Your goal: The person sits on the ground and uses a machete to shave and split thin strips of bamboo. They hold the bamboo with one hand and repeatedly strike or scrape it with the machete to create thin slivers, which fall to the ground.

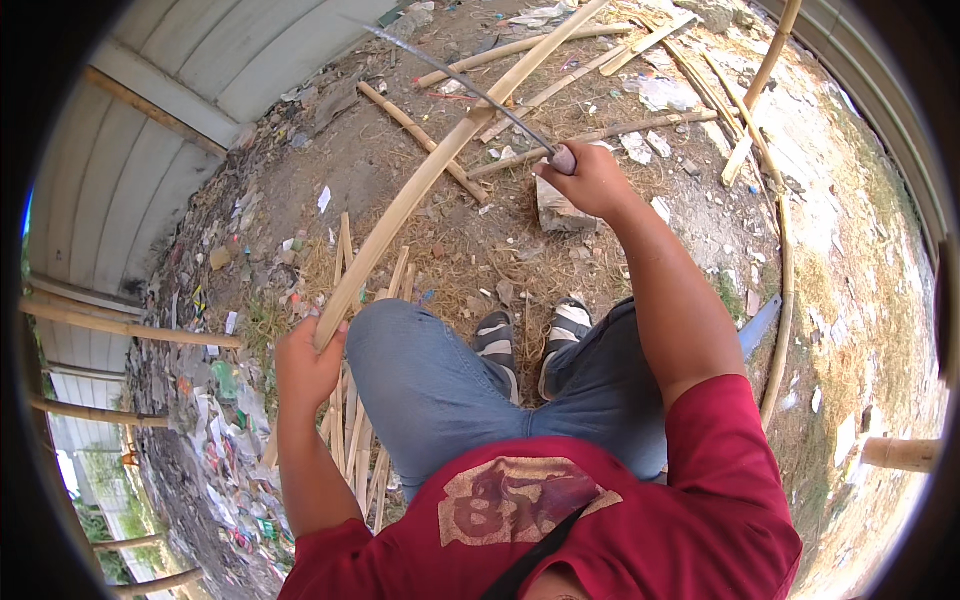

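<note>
A long pale bamboo strip (440, 165) runs from my left knee up and away across the ground. My left hand (308, 362) is closed around its near end beside my left thigh. My right hand (592, 178) grips the handle of a long thin knife (455, 78), whose blade slants up to the left and crosses the strip about halfway along it. I sit with knees bent, in blue jeans, and my sandalled feet (530, 345) rest on dry straw-strewn earth.
Several split bamboo strips (352, 440) lie in a bundle under my left leg. More bamboo poles and slats (600, 60) are scattered ahead. A stone block (560, 212) sits under my right hand. A corrugated metal wall (150, 130) and litter run along the left.
</note>
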